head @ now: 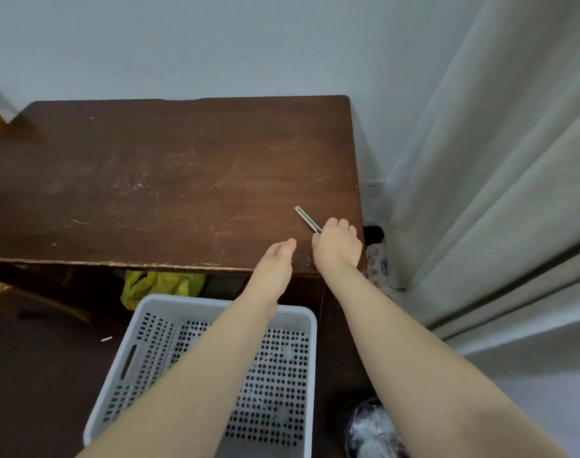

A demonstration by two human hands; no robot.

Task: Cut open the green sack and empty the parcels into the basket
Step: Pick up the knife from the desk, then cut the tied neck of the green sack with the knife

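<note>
scratched brown table (169,180), box cutter (307,219) lying on it

Dark brown scratched table (169,180); white perforated basket (169,305); yellow-green sack (156,285); silver cutter (307,219); pale grey-white curtain (496,160).

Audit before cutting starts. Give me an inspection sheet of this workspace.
Surface: brown table, scratched, front edge chipped.
Job's things: knife on the table's right side; green sack on the floor under the table; white basket in front, contents unclear.
Clutter: paper scrap on the floor; dark bag right of the basket.
Hands: right hand closing on the knife's near end; left hand open, empty.
Cables: nothing seen.
Surroundings: wall, curtain, wall socket.
</note>
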